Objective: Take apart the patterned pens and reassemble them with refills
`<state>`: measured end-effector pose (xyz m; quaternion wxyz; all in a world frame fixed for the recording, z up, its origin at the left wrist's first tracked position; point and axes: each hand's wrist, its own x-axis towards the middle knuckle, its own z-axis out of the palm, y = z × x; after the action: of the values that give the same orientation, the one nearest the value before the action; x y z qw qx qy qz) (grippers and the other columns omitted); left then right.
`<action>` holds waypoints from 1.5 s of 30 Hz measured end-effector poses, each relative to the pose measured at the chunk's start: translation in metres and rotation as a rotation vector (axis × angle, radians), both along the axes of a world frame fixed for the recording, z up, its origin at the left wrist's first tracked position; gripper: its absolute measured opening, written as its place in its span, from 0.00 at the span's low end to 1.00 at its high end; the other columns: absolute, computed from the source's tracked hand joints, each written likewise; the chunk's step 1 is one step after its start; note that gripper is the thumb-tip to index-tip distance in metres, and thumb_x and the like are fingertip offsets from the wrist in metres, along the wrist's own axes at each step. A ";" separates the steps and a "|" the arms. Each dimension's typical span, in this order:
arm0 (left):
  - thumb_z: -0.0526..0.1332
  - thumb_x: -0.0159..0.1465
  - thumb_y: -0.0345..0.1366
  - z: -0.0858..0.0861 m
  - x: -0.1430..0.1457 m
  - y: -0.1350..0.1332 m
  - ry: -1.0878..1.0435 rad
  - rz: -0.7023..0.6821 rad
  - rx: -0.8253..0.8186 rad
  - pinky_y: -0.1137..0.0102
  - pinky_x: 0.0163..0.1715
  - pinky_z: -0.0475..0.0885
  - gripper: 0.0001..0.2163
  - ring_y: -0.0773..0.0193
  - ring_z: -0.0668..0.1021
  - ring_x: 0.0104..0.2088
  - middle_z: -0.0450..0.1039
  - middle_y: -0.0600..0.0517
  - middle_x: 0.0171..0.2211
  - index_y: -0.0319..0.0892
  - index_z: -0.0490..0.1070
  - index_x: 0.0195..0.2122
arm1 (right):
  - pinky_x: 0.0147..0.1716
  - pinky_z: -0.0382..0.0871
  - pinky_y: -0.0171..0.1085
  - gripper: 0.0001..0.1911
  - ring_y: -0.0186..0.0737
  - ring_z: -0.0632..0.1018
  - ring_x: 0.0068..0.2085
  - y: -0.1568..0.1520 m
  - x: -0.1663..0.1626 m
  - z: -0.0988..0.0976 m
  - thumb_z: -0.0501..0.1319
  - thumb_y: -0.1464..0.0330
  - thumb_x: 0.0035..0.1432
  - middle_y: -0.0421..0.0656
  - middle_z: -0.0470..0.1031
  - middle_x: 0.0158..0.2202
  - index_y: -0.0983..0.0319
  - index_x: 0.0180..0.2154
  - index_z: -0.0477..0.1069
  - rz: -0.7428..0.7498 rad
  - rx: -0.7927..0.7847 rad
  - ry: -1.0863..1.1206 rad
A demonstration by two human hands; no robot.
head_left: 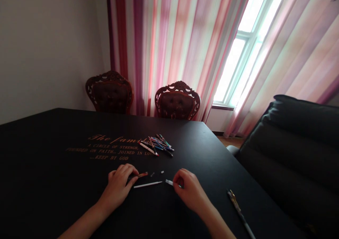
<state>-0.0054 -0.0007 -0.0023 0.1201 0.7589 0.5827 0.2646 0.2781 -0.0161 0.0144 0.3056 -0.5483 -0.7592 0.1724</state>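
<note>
My left hand point(121, 182) rests at the table with its thumb and fingers closed on a dark pen barrel, whose reddish-orange end point(143, 174) sticks out to the right. My right hand point(189, 187) pinches a white pen part point(169, 182), and its tip points left. Between the hands lies a slim white pen refill point(147, 185) with a pointed right end. Just beyond it are a small clear piece point(152, 174) and a small white piece point(162, 172). The fingers hide most of both held parts.
A pile of assorted pens point(159, 144) lies farther out on the black table point(39, 150). At the right, near the table edge, is a separate pen point(239, 210). Two carved chairs point(178, 103) stand behind the table, and a black padded seat point(293, 154) is at the right.
</note>
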 end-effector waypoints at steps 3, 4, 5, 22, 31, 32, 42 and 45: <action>0.56 0.65 0.38 -0.002 -0.002 0.001 -0.074 0.028 -0.009 0.54 0.49 0.60 0.06 0.54 0.76 0.45 0.77 0.53 0.41 0.50 0.72 0.39 | 0.42 0.66 0.39 0.09 0.43 0.73 0.40 -0.004 -0.023 -0.001 0.60 0.78 0.49 0.42 0.72 0.34 0.58 0.29 0.73 0.014 0.086 -0.041; 0.56 0.66 0.39 -0.003 -0.003 0.001 -0.093 0.034 -0.012 0.54 0.49 0.60 0.06 0.54 0.76 0.45 0.77 0.53 0.41 0.50 0.71 0.39 | 0.44 0.66 0.40 0.09 0.45 0.73 0.41 -0.005 -0.027 -0.003 0.60 0.78 0.49 0.43 0.72 0.35 0.58 0.30 0.73 0.000 0.099 -0.057; 0.55 0.66 0.39 -0.004 -0.003 0.002 -0.108 0.038 -0.012 0.54 0.49 0.60 0.06 0.55 0.77 0.44 0.77 0.53 0.41 0.50 0.70 0.40 | 0.44 0.66 0.41 0.09 0.45 0.72 0.42 -0.006 -0.030 -0.005 0.61 0.77 0.50 0.43 0.72 0.36 0.58 0.30 0.72 -0.009 0.103 -0.060; 0.56 0.65 0.38 -0.006 -0.009 0.008 -0.325 0.085 0.005 0.58 0.50 0.66 0.08 0.55 0.78 0.47 0.78 0.51 0.43 0.47 0.71 0.42 | 0.47 0.59 0.43 0.08 0.45 0.69 0.45 0.010 -0.060 0.006 0.66 0.74 0.52 0.40 0.72 0.39 0.56 0.35 0.74 0.082 0.114 -0.112; 0.52 0.66 0.40 -0.012 -0.009 0.013 -0.395 0.081 0.019 0.62 0.47 0.68 0.12 0.56 0.79 0.43 0.80 0.52 0.43 0.49 0.73 0.44 | 0.44 0.56 0.40 0.06 0.42 0.69 0.43 0.007 -0.071 -0.008 0.62 0.75 0.58 0.38 0.73 0.37 0.57 0.32 0.71 0.131 0.175 -0.131; 0.52 0.66 0.40 -0.011 -0.009 0.013 -0.402 0.072 0.017 0.63 0.46 0.68 0.12 0.56 0.79 0.43 0.80 0.52 0.42 0.49 0.74 0.44 | 0.44 0.56 0.40 0.06 0.42 0.69 0.42 0.007 -0.069 -0.007 0.61 0.75 0.60 0.38 0.73 0.36 0.58 0.33 0.70 0.117 0.194 -0.106; 0.54 0.66 0.41 0.003 -0.001 0.002 -0.440 -0.028 -0.015 0.63 0.43 0.66 0.11 0.56 0.78 0.38 0.79 0.53 0.36 0.49 0.76 0.38 | 0.44 0.55 0.41 0.06 0.41 0.70 0.39 0.011 -0.046 0.001 0.58 0.74 0.62 0.38 0.72 0.32 0.59 0.33 0.70 0.037 0.311 -0.033; 0.54 0.66 0.41 0.008 0.002 0.000 -0.471 -0.055 -0.037 0.63 0.42 0.65 0.11 0.56 0.78 0.37 0.79 0.52 0.36 0.49 0.76 0.39 | 0.44 0.54 0.41 0.06 0.40 0.70 0.39 0.008 -0.046 0.006 0.58 0.74 0.62 0.38 0.72 0.32 0.59 0.33 0.70 0.051 0.317 -0.036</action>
<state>-0.0037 -0.0011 0.0052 0.2740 0.6894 0.5226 0.4202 0.2324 -0.0085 0.0209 0.3702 -0.4769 -0.7958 0.0483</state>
